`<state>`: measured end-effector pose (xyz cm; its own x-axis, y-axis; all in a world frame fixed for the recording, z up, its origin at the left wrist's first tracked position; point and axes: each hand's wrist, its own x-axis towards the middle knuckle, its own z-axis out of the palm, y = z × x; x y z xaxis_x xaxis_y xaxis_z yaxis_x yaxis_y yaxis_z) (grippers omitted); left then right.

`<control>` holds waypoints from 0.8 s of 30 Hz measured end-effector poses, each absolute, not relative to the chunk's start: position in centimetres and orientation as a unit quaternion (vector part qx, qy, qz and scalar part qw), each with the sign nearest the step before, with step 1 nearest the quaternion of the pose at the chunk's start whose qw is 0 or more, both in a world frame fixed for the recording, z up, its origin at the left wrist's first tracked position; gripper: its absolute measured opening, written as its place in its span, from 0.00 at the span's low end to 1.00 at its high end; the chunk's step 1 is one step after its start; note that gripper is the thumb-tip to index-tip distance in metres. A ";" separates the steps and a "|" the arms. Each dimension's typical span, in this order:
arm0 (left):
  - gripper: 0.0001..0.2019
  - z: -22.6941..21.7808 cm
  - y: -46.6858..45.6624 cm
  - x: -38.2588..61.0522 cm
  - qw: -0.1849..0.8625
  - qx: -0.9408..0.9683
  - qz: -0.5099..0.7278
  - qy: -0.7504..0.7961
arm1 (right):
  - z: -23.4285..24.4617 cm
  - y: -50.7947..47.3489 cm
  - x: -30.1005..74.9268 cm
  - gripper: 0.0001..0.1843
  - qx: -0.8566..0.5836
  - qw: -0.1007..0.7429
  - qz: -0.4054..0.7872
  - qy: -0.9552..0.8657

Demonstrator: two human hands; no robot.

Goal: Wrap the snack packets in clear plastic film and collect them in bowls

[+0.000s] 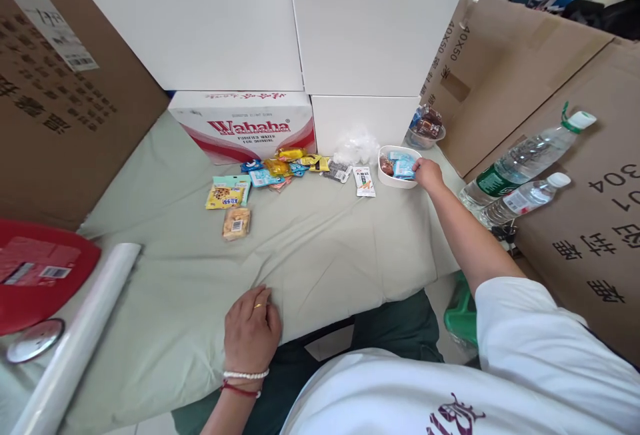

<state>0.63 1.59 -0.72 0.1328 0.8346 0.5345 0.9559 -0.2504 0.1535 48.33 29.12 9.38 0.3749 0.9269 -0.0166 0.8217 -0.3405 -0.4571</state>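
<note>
My right hand [427,173] is at the right end of a small white bowl [395,181], its fingers closed at the rim. Inside the bowl lie blue snack packets [403,167] and a brown one [387,166]; my fingertips are close to the blue packets. My left hand [253,325] rests on the cloth near the table's front edge, palm down, fingers loosely bent, holding nothing. Left of the bowl are a white snack packet [364,182], a crumpled clear plastic bag [356,147] and a row of small packets [280,167]. A yellow packet [225,196] and a square biscuit pack [237,223] lie nearer me.
A Wahaha carton [245,125] and white panels [355,28] stand behind. At right are two water bottles [530,158], a tub of brown packets [426,127] and cardboard boxes [565,221]. A plastic roll [85,328], red object [45,268] and metal disc [36,340] lie left.
</note>
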 end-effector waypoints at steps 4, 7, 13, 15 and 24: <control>0.11 -0.7 1.5 0.7 0.098 -0.735 -0.261 -0.618 | 9.1 28.5 46.9 0.07 -0.813 0.144 0.062 -0.561; 0.11 -0.7 1.4 0.8 0.085 -0.732 -0.261 -0.624 | 9.5 28.5 46.2 0.09 -0.810 0.131 0.017 -0.572; 0.11 -0.8 1.3 0.7 0.075 -0.732 -0.253 -0.628 | 11.9 31.1 43.9 0.09 -0.760 0.179 -0.043 -0.624; 0.11 -0.8 1.3 0.6 0.077 -0.735 -0.253 -0.625 | 12.4 32.4 42.2 0.13 -0.727 0.205 -0.047 -0.654; 0.11 -0.8 1.1 0.7 0.083 -0.733 -0.266 -0.621 | 11.8 37.0 37.1 0.10 -0.680 0.205 -0.027 -0.704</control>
<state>0.73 1.13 -0.79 0.0873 0.8663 0.4918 0.9541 -0.2147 0.2088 37.10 36.99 11.78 0.0080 0.9453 0.3261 0.9679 0.0747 -0.2402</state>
